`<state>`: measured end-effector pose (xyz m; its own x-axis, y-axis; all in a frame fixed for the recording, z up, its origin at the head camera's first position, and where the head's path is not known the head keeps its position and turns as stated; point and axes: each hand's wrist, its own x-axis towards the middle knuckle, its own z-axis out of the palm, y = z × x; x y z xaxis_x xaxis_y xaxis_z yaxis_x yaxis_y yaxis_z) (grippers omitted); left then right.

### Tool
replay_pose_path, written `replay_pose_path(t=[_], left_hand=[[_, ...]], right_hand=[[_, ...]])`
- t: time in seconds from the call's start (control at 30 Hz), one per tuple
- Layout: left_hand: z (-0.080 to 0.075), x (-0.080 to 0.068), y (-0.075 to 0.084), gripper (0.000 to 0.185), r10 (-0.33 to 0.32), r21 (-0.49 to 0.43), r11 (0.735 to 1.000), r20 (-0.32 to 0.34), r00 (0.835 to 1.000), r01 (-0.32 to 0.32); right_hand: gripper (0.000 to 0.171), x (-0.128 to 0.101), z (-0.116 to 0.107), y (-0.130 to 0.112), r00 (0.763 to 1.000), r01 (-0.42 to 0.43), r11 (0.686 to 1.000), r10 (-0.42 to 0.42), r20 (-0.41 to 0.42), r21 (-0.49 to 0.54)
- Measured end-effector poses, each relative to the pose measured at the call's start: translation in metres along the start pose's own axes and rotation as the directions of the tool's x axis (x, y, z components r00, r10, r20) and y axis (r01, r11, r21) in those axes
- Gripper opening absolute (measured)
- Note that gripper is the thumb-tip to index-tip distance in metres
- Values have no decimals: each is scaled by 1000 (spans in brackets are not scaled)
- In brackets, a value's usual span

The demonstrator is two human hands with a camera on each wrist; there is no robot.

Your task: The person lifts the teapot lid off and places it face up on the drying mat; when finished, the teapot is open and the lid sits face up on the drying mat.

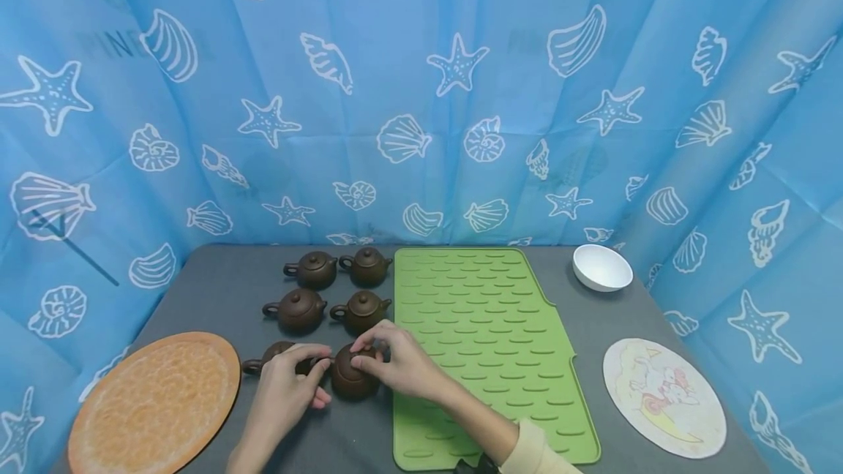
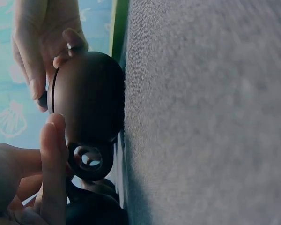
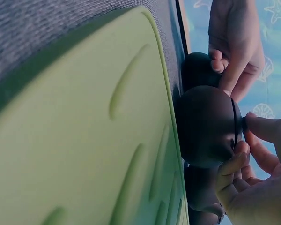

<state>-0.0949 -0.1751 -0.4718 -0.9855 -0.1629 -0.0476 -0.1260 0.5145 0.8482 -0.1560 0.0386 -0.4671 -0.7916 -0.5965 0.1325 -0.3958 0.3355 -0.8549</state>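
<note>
Both hands work one brown teapot (image 1: 353,374) beside the green mat (image 1: 487,342): right hand (image 1: 398,364) pinches its lid, left hand (image 1: 286,386) grips its handle; a slip could knock the neighbouring teapot (image 1: 273,357).

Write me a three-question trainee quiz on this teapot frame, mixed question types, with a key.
1. True or false: the right hand has its fingers on the lid of the nearest teapot.
2. Multiple choice: what lies directly right of that teapot? A) the orange round mat B) the green ribbed mat C) the white bowl
3. How many brown teapots are on the grey table in the head view?

Key
1. True; the fingertips pinch at the lid while the left hand touches the pot at its handle side.
2. B, the green ribbed mat; the orange round mat is far left, the white bowl at the back right.
3. Six, in three rows of two.
</note>
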Motion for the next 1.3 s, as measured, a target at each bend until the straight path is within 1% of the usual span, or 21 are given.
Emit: replay_pose_path(t=[0.27, 0.5, 0.63, 0.77, 0.97, 1.1, 1.17, 1.3], left_hand=[[0, 2, 0, 18, -11, -23, 1000, 9, 1000, 12], [0, 2, 0, 19, -19, -33, 999, 18, 1000, 20], [-1, 1, 0, 20, -19, -29, 999, 18, 1000, 20], [-1, 1, 0, 20, -28, -25, 999, 21, 999, 29], [-1, 0, 1, 19, -32, -36, 999, 20, 999, 33], [-1, 1, 0, 18, -28, -45, 999, 21, 999, 29], [-1, 1, 0, 19, -28, -48, 998, 21, 999, 29], [-1, 1, -1, 19, -32, -52, 998, 25, 999, 34]], right_hand=[[16, -2, -1, -1, 1000, 24, 999, -24, -7, 24], [17, -9, -7, -7, 998, 62, 997, -61, -29, 43], [18, -13, -12, -9, 996, 75, 997, -74, -47, 22], [21, -17, -20, -9, 997, 54, 999, -54, -59, 3], [25, -23, -35, -6, 995, 55, 998, -54, -82, 5], [37, -27, -46, 0, 996, 51, 997, -46, -81, 58], [43, -29, -52, 4, 997, 51, 994, -45, -63, 93], [45, -32, -60, 13, 999, 49, 985, -47, -13, 164]])
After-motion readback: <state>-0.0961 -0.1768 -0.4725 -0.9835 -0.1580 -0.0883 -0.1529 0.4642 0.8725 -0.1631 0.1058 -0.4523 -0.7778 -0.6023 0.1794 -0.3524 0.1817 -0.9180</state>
